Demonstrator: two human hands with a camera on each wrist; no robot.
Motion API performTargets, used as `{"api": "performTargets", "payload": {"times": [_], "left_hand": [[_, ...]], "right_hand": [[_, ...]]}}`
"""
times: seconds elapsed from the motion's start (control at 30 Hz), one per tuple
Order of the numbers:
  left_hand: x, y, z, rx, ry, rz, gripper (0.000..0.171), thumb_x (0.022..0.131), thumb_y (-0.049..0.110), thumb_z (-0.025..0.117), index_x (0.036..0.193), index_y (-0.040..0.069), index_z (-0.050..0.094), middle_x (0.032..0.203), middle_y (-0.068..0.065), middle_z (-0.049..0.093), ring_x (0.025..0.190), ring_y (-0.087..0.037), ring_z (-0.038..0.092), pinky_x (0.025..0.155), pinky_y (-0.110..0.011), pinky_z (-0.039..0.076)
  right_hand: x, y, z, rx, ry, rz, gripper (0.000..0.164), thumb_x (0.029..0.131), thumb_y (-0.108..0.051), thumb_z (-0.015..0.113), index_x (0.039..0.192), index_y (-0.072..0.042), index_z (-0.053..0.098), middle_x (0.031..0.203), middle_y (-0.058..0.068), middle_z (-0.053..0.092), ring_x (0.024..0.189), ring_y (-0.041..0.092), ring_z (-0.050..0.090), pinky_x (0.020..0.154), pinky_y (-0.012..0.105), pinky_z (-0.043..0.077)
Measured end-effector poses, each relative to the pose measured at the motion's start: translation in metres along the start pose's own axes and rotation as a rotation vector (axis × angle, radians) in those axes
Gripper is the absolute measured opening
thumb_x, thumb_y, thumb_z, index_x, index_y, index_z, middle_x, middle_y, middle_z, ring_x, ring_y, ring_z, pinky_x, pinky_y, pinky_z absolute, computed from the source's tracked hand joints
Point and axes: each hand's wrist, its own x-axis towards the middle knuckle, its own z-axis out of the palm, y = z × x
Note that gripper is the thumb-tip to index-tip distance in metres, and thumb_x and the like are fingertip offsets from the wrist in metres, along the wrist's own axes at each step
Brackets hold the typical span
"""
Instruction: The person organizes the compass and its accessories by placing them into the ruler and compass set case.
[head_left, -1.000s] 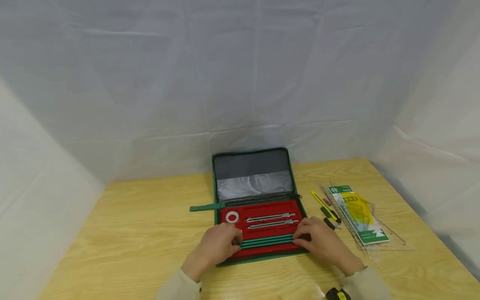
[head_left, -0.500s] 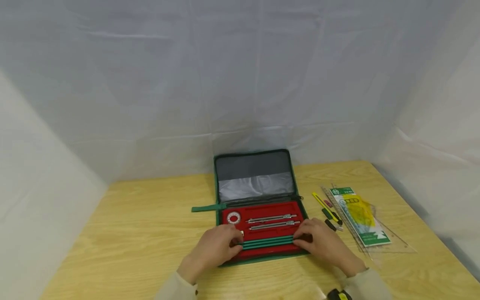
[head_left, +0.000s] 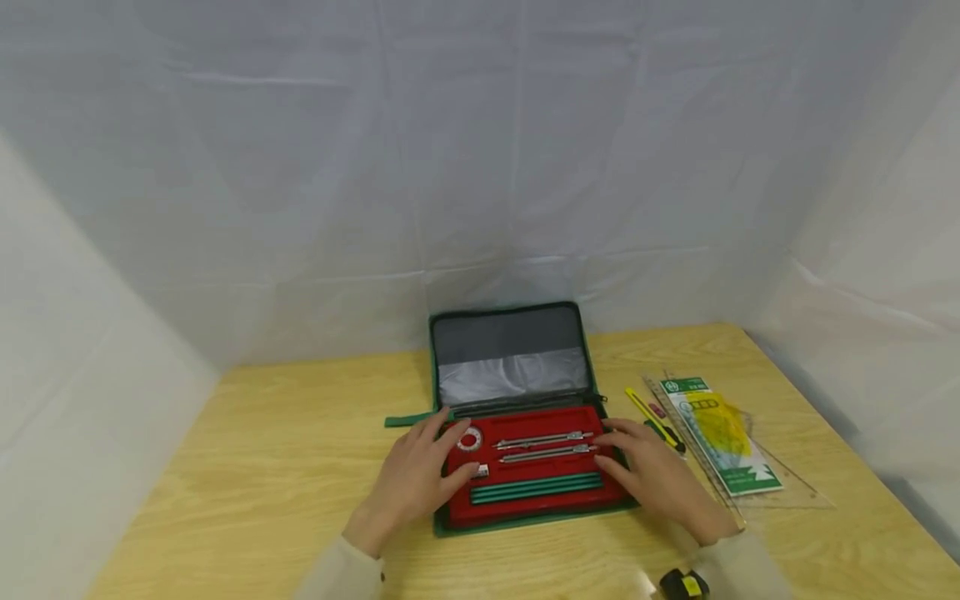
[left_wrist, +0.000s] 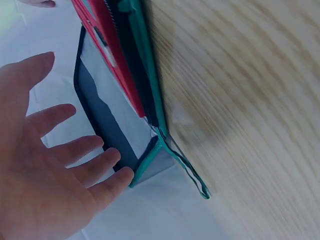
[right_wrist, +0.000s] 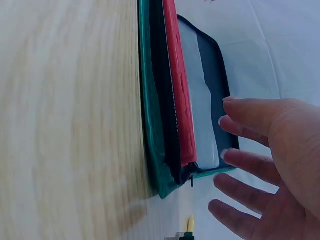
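Observation:
An unzipped green case (head_left: 525, 523) lies open on the table, its lid raised at the back. Green pencils (head_left: 536, 489) lie side by side in the front of its red tray (head_left: 547, 508). Behind them are two metal compasses (head_left: 546, 452), a small metal sharpener (head_left: 481, 471) and a white ring-shaped piece (head_left: 470, 438). My left hand (head_left: 412, 477) hovers over the tray's left end, fingers spread, holding nothing. At the right end my right hand (head_left: 656, 473) is also spread and holds nothing. Both wrist views show the fingers apart beside the case.
Right of the case lie a yellow utility knife (head_left: 649, 417), a small pink piece (head_left: 657, 410), a green-and-white packet (head_left: 752, 481) with yellow plastic on it, and clear rulers (head_left: 795, 498). A black-and-yellow object (head_left: 684, 585) is at the near edge. A white sheet (head_left: 480, 167) hangs behind.
Both hands have let go of the pencils' ends. The fingers have spread, the left hand drawing left and both rising off the pencils, which now show whole in the tray.

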Motion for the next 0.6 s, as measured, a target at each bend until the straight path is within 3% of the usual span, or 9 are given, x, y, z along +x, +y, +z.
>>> {"api": "performTargets", "payload": {"times": [0.23, 0.4, 0.6], "left_hand": [[0.0, -0.005, 0.002, 0.048, -0.047, -0.057, 0.071, 0.083, 0.067, 0.039, 0.14, 0.025, 0.034, 0.147, -0.015, 0.028, 0.13, -0.035, 0.028, 0.1, -0.054, 0.03], [0.004, -0.005, 0.003, 0.038, -0.073, -0.076, 0.076, 0.081, 0.073, 0.033, 0.141, 0.026, 0.03, 0.149, -0.015, 0.022, 0.133, -0.036, 0.02, 0.105, -0.054, 0.022], [0.009, -0.009, 0.006, 0.042, -0.062, -0.077, 0.076, 0.082, 0.073, 0.033, 0.14, 0.024, 0.033, 0.148, -0.016, 0.025, 0.133, -0.037, 0.021, 0.104, -0.054, 0.022]], "right_hand": [[-0.002, 0.012, -0.001, 0.008, -0.02, 0.032, 0.041, 0.088, -0.039, 0.055, 0.123, -0.017, 0.054, 0.141, 0.016, 0.037, 0.123, 0.036, 0.037, 0.087, 0.05, 0.043], [-0.002, 0.022, -0.002, -0.007, -0.062, 0.061, 0.056, 0.089, -0.046, 0.05, 0.134, -0.015, 0.042, 0.147, 0.02, 0.024, 0.131, 0.04, 0.022, 0.096, 0.059, 0.031], [-0.002, 0.029, -0.008, -0.048, -0.061, 0.091, 0.055, 0.091, -0.045, 0.046, 0.136, -0.015, 0.04, 0.148, 0.02, 0.022, 0.132, 0.041, 0.017, 0.099, 0.062, 0.023]]}}
